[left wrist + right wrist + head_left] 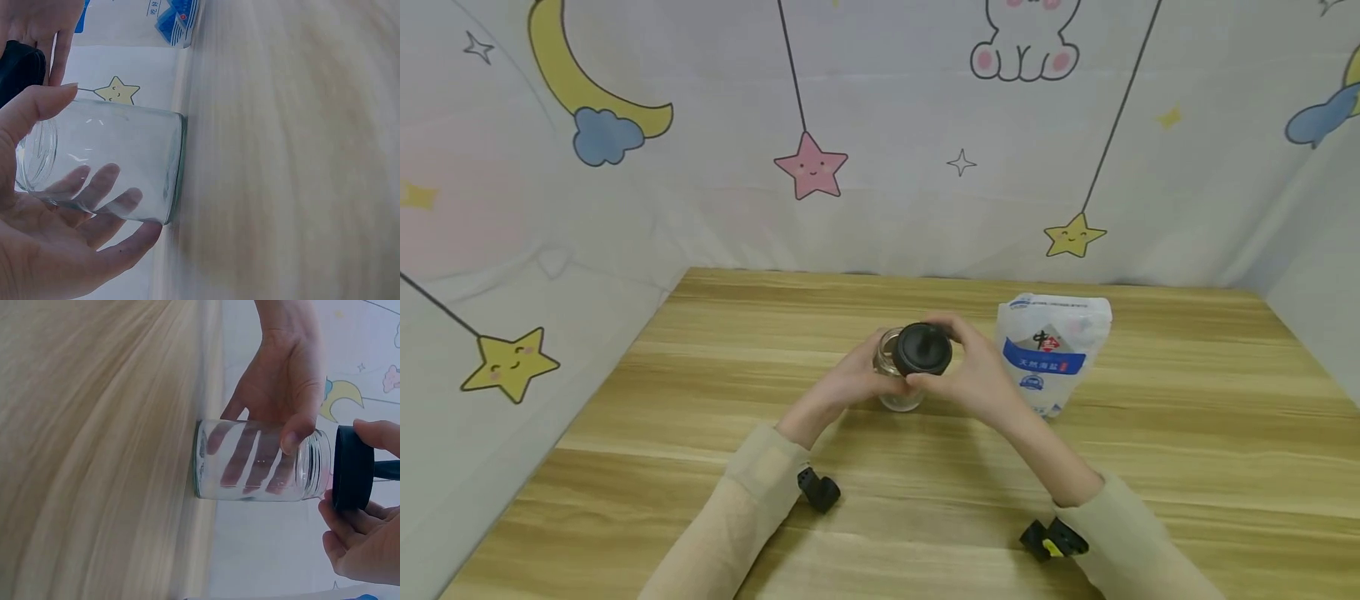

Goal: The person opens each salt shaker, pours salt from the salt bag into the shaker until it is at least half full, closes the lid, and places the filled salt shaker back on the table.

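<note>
A clear glass jar (250, 461) stands upright on the wooden table, its threaded mouth uncovered and nothing visible inside. My left hand (75, 237) holds it, fingers round one side and thumb near the neck. Just off the jar's mouth is a black lid (923, 348), apart from the rim. My right hand (372, 544) grips this lid by its edge between thumb and fingers. A dark bar sticks out from the lid's top in the right wrist view. In the head view the lid covers part of the jar's opening.
Right of the hands, a white and blue pouch (1054, 350) with printed lettering stands on the wooden table (895, 533). A white cloth (917, 217) with stars and a moon hangs behind the table. Black devices are strapped at both sleeve cuffs.
</note>
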Tool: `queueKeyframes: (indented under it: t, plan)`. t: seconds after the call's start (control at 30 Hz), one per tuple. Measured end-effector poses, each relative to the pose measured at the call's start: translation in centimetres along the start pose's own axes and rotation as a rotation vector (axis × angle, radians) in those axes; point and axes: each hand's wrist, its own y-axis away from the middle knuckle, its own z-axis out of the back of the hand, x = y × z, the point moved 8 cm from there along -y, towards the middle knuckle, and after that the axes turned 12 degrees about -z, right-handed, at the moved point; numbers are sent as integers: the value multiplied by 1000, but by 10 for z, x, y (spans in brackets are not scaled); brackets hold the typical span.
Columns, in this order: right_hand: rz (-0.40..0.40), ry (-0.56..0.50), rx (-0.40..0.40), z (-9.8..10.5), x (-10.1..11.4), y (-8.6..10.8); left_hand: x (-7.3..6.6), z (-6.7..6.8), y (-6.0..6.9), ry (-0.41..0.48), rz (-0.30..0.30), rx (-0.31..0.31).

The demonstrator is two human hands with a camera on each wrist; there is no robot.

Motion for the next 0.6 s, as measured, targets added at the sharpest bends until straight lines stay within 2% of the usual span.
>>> queueKeyframes:
  t: [0.37, 0.6]
  plan:
    - [52, 3, 4, 5, -4, 13, 1, -2, -3, 8, -19, 12]
    - [75, 72, 13, 8, -10, 23, 2, -2, -2, 5, -12, -5]
